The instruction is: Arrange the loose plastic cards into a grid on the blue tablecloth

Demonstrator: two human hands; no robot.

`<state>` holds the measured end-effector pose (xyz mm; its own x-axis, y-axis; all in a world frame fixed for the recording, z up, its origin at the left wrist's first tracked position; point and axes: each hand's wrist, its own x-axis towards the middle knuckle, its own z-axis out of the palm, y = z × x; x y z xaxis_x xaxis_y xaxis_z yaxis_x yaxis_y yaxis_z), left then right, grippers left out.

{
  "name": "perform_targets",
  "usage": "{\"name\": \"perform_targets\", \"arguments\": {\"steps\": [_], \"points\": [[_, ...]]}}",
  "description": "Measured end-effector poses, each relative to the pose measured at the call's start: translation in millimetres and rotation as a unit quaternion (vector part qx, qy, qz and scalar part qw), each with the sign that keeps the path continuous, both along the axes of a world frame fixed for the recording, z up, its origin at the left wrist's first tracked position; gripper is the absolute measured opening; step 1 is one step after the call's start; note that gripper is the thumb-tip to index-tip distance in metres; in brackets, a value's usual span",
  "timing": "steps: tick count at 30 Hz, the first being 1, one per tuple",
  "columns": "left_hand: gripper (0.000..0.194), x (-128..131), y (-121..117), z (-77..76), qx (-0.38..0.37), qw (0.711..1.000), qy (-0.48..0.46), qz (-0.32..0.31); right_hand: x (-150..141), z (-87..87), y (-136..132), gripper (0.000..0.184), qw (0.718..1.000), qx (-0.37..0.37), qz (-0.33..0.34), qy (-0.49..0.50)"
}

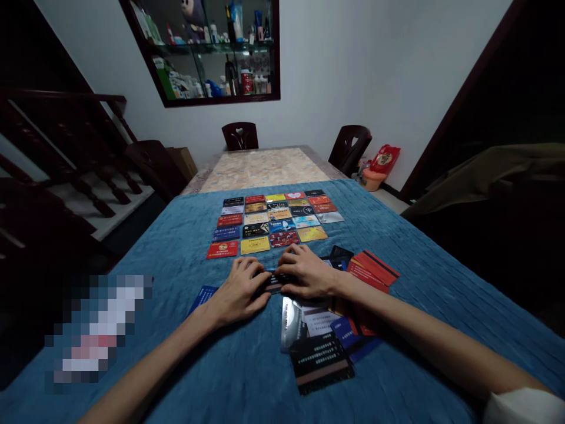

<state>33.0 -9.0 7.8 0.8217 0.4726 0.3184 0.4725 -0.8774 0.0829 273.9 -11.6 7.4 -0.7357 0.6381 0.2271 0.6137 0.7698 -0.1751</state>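
A black card [274, 284] with pale print and a stripe lies between my two hands, partly covered by their fingers. My left hand [244, 290] has its fingers curved at the card's left edge. From the right, my right hand [308, 271] bends its fingers over the other side of the same card. Loose cards spread beside and below my right hand: a black striped card [321, 362], a silver card [291, 321], a blue card [353, 338] and red cards [373, 268]. Part of a blue card [203, 296] shows beside my left wrist.
Beyond my hands, several colourful cards [280, 227] lie in rows on the blue tablecloth [176, 235]. A blurred-out patch [101, 333] sits at the left. Dark chairs [241, 136] stand around the table's far part, and a lit wall cabinet [212, 44] is behind.
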Motion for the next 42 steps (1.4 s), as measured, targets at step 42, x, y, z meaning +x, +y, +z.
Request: {"name": "perform_targets", "arguments": {"steps": [42], "points": [[0.042,-10,19,-19.8,-0.054,0.983,-0.164,0.063,-1,-29.1,12,0.042,0.988,0.066,-0.087,0.107]]}}
